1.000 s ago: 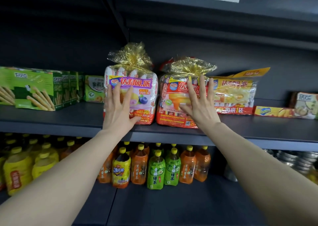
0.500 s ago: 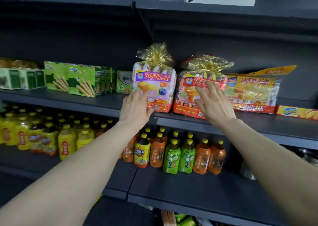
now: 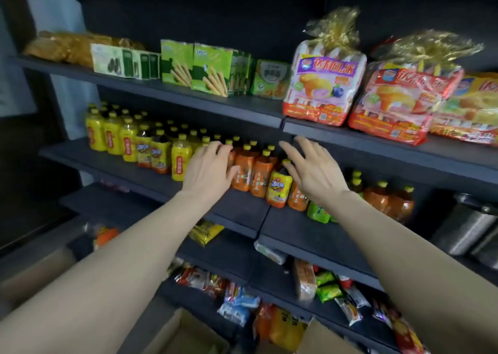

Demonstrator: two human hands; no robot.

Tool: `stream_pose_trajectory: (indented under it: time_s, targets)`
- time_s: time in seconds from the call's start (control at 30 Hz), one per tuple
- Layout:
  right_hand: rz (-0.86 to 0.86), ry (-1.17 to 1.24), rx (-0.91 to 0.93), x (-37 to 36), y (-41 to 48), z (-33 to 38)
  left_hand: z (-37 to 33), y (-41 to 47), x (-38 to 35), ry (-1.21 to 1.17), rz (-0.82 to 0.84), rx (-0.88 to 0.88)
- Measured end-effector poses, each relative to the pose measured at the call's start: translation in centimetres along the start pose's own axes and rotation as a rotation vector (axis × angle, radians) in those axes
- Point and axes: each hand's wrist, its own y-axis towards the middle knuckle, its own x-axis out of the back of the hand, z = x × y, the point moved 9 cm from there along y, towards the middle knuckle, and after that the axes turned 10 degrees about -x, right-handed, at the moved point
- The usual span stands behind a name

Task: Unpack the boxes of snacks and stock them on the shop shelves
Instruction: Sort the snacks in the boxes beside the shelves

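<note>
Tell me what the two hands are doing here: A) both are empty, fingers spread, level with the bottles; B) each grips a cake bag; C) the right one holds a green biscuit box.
A: the left hand and the right hand show straight, spread fingers with nothing in them, in front of the orange bottles, while the purple cake bag and the red cake bag stand untouched on the shelf above.

Dark shelves with snack bags, green boxes above rows of bottles
</note>
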Motion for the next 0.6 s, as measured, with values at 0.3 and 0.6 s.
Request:
stream_pose_trajectory:
  time_s: [0.3,0.6]
  targets:
    - [0.156,0.204,0.010,-11.0,-6.2,19.7,15.0,-14.6,-4.7,-0.032,0.159,0.039]
    - [0.564,0.289,-0.193,-25.9,-18.6,30.9,23.6,-30.0,-17.2,-0.150,0.425,0.061]
